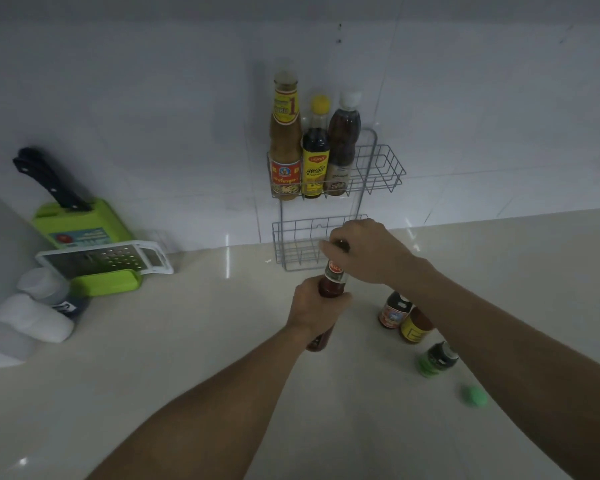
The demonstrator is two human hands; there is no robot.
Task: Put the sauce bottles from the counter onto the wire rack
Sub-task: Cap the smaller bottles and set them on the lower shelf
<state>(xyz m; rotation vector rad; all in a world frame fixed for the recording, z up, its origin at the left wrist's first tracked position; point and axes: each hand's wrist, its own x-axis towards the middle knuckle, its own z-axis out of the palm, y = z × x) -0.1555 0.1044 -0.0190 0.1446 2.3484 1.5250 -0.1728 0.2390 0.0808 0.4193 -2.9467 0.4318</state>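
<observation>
Pale counter [187,341] — both hands [329,282] gripping red sauce bottle [335,277]

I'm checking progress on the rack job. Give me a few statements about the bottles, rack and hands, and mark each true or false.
1. Three bottles stand in the top basket. True.
2. The bottom basket holds two bottles. False: no bottle stands in it.
3. Both hands hold the red bottle. True: the left hand grips its body, the right hand its top.
4. No bottles remain on the counter. False: at least three stand by the right forearm.
5. The knife lies flat on the counter. False: it stands in the green block.
</observation>
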